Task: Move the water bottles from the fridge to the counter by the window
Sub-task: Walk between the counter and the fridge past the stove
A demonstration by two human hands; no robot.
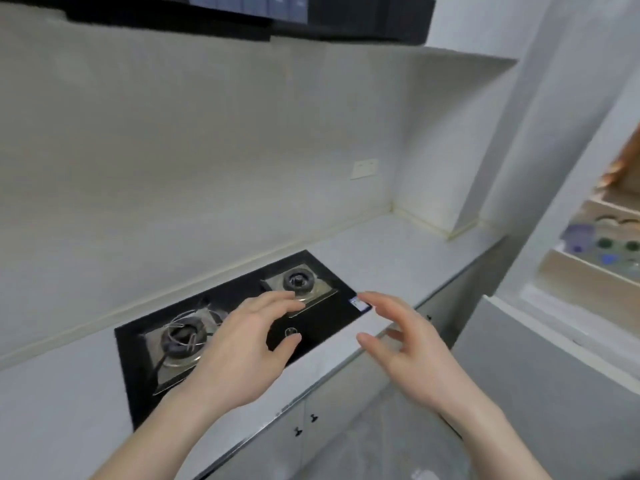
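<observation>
Water bottles (604, 249): at the far right edge, standing in a door shelf of the open fridge. Only blurred round tops show, green and bluish, seen from above. Count cannot be told; bodies hidden behind the shelf front.
Fridge door shelves (585, 275): pale cream rails, stacked in steps, cut off by the right edge. A purple-tinted container (579, 233) sits at the left end of the bottle shelf; what it is cannot be made out.
Fridge (540, 372): grey panel lower right, below the shelves; only partly in view.
Left hand (242, 344): empty, fingers spread and relaxed, raised above the hob. Whether it touches the surface cannot be told.
Right hand (412, 344): empty, fingers loosely spread, thumb apart, palm facing left, over the counter's front edge. Well apart from the bottles.
Hob (145, 386): black glass, set into the counter. Two burners, one near left, one farther right; a centre knob shows between the left hand's thumb and fingers. The front part is covered by the left forearm.
Counter (391, 258): pale, runs back to a corner at the right. Window not in view.
Cabinets (311, 431): white doors under the counter, small dark knobs.
Wall socket (363, 168): pale plate on the backsplash, details blurred.
Range hood (346, 19): dark, top edge, cut off.
</observation>
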